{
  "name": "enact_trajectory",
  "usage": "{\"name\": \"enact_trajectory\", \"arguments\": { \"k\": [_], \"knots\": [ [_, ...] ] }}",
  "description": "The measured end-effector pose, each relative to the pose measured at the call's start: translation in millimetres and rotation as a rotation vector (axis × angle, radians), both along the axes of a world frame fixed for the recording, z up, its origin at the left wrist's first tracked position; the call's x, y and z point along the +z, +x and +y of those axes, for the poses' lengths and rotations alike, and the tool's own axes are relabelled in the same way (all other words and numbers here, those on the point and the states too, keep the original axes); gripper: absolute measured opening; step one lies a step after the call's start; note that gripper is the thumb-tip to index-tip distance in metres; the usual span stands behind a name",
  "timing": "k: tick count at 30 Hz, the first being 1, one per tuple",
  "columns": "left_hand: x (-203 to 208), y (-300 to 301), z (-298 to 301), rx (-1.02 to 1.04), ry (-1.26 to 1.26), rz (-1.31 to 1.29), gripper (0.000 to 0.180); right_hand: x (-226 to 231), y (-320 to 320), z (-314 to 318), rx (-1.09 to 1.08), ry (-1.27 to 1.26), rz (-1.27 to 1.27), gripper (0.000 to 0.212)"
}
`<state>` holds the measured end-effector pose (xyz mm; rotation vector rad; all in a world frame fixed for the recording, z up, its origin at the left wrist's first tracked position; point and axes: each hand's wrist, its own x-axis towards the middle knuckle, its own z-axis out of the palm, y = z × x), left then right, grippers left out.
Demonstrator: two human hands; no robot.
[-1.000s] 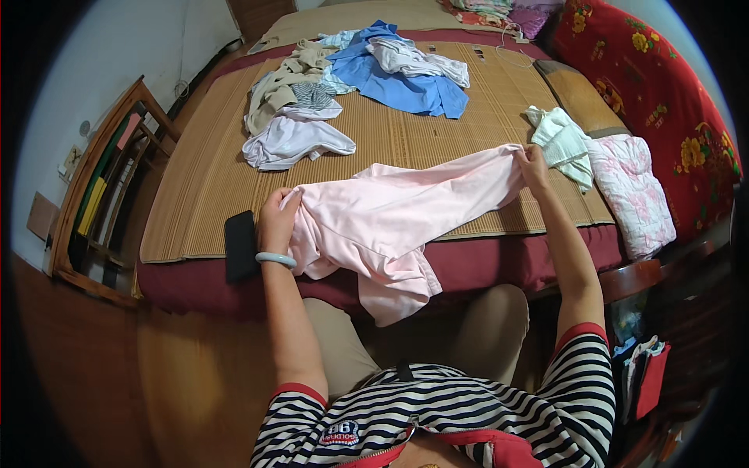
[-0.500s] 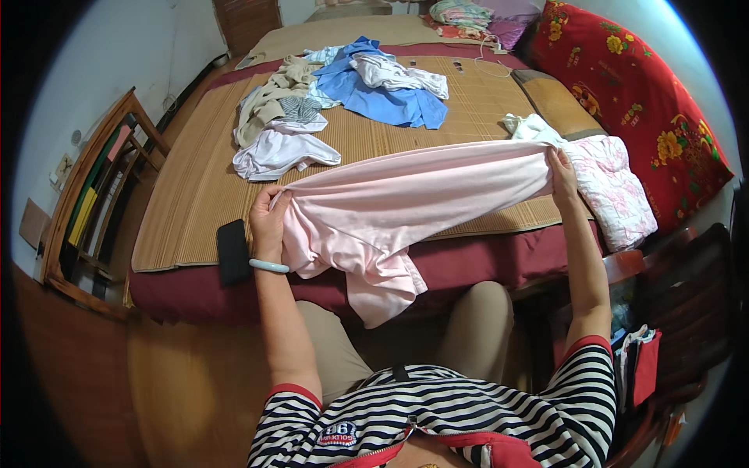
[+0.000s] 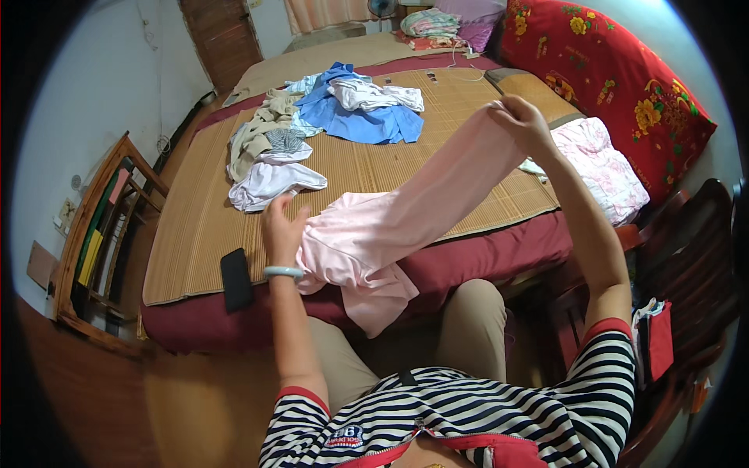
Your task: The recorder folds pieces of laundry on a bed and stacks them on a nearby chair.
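Note:
A pale pink garment (image 3: 398,218) stretches slantwise over the near edge of the bed. My right hand (image 3: 523,125) grips its upper right end and holds it raised above the mat. The lower left part lies bunched at the mat's edge, with a fold hanging over the front. Beside that bunched part is my left hand (image 3: 282,230), its thumb and fingers apart and nothing seen in it. A pale bangle (image 3: 283,271) circles my left wrist. Just left of that wrist a black phone (image 3: 236,279) lies on the bed edge.
A woven mat (image 3: 195,226) covers the bed. Farther back lie a blue garment (image 3: 367,125), a beige one (image 3: 253,140) and a pale lilac one (image 3: 273,183). A folded pink-and-white cloth (image 3: 601,168) and a red floral cover (image 3: 608,70) are at right, near a dark wooden chair (image 3: 686,265).
My right hand has risen and moved left, lifting its end of the pink garment. The left hand has let go of its end, which has dropped onto the bed. The view has shifted slightly.

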<state>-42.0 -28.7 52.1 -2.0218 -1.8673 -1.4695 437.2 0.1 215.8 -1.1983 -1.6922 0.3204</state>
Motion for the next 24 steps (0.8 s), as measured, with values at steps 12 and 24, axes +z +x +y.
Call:
{"name": "enact_trajectory", "arguments": {
  "k": [12,24],
  "knots": [
    [165.3,151.9,-21.6,-1.017,-0.222,-0.342,0.042,70.3,-140.7,-66.0,0.455,0.387,-0.498,0.030],
    [273.0,69.8,-13.3,-1.036,-0.114,-0.530,0.037,-130.9,-101.8,-92.2,0.381,-0.395,-0.120,0.021]
  ]
}}
